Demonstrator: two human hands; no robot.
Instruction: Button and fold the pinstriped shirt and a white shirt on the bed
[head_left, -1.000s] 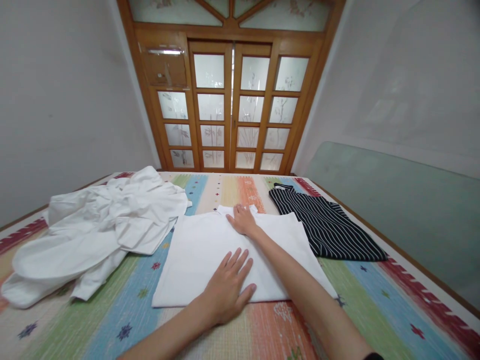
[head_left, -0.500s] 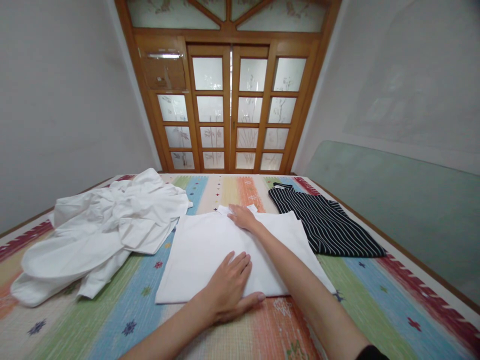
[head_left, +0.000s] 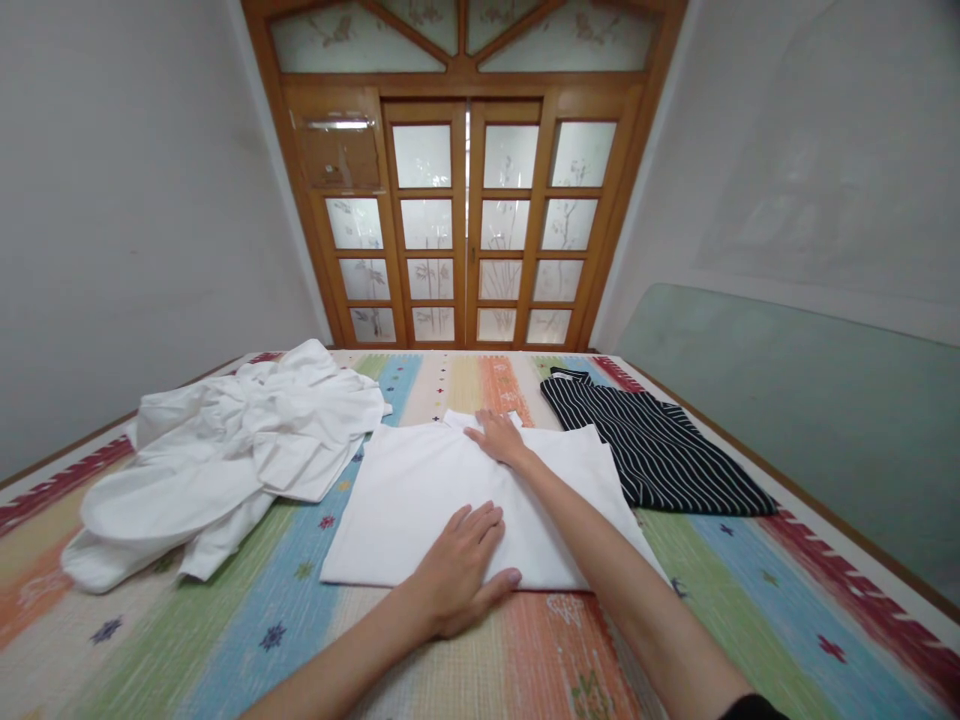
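A folded white shirt [head_left: 420,500] lies flat in the middle of the bed, its collar at the far edge. My left hand [head_left: 465,565] rests on the shirt's near edge, fingers stretched out and thumb spread to the right. Farther off, my right hand [head_left: 496,437] lies flat across the collar and hides part of it. Neither hand grips the cloth.
A crumpled white garment [head_left: 225,440] lies at left. To the right is a folded black-and-white striped shirt [head_left: 652,440]. Both are on a colourful striped bedspread [head_left: 240,640]. A pale green board [head_left: 780,390] lines the right side; wooden glazed doors [head_left: 465,220] stand beyond.
Both hands stay in nearly the same places on the white shirt. The view has shifted slightly, so the garments and doors appear a little farther right.
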